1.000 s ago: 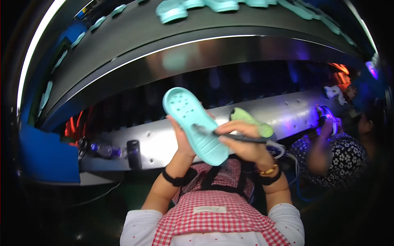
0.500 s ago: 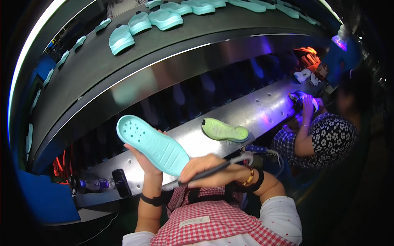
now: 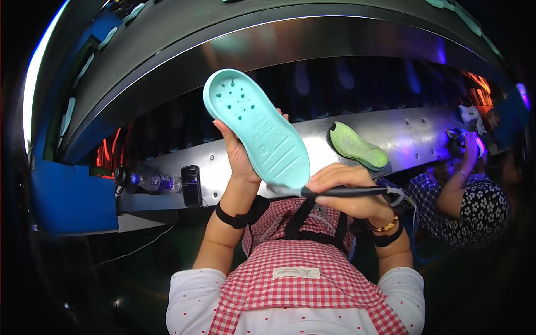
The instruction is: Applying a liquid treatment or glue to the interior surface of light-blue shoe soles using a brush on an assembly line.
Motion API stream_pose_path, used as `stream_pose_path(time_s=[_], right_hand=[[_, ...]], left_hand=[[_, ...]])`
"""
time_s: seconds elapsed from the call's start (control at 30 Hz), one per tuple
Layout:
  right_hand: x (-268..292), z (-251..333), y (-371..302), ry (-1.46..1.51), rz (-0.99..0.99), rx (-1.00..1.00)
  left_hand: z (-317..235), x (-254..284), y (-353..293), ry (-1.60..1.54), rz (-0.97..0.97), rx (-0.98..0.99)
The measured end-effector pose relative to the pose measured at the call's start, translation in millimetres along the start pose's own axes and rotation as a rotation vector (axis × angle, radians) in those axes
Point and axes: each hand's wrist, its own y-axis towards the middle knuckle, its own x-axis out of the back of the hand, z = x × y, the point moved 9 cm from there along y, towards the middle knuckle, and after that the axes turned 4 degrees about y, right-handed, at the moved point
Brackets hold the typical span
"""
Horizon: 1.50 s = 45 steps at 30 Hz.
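My left hand [image 3: 241, 162] holds a turquoise shoe sole [image 3: 262, 134] from its left side and underneath, fingertips showing past its far edge. The face toward me has small holes at the far end and ridges at the near end. In my right hand [image 3: 357, 207] is a black-handled brush [image 3: 346, 191], held roughly level. Its pale head is blurred and lies at the sole's near end, where my right fingertips are also close to the rim. Whether the head touches the sole I cannot tell. A lime-green sole [image 3: 357, 146] lies on the metal bench [image 3: 410, 134], right of the turquoise one.
Beyond the bench runs a dark conveyor [image 3: 184, 42] with turquoise soles along its far left edge. A black phone-like case [image 3: 191, 187] and a plastic bottle [image 3: 151, 181] lie at the left. A co-worker [image 3: 474, 206] handles a shoe at the right.
My view has tilted down, so most conveyor soles have left it. The brush has swung from slanting down-left to nearly level, its head now at the sole's near end.
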Motion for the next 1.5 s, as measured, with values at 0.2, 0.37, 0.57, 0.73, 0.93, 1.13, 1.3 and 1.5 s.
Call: stream_pose_path(time_s=[0.2,0.37,0.57,0.73,0.93,1.13,1.3,1.5], right_hand=[[-1.2,-37.5,-4.4,0.604,-0.176,-0.190],[-18.1,-43.3,-8.6,0.903,-0.371,-0.198],[-23.6,4.9,-12.2,0.146,-0.192,0.009],[-44.8,22.4,0.3,-0.016,-0.056,0.077],[-25.7,17.3,8.7,0.041,0.046,0.106],[-37.7,30.9,8.7,-0.100,0.069,0.133],[-44.3,34.9,2.2,-0.120,0.172,0.113],[-51.2,29.2,-8.8,-0.316,0.409,0.082]], left_hand=[[-9.2,-11.3,-16.6,0.152,-0.163,0.091],[10.9,-43.5,-53.1,0.005,-0.054,0.045],[2.3,-15.1,-54.0,0.054,-0.132,-0.051],[4.3,-8.8,-52.5,-0.037,-0.102,0.056],[-11.1,-16.6,-52.8,0.104,-0.096,-0.002],[-8.2,-6.5,-44.2,-0.006,-0.177,0.154],[8.9,-21.0,-54.6,-0.031,-0.028,0.537],[20.5,-16.0,-66.8,0.396,-0.054,0.709]])
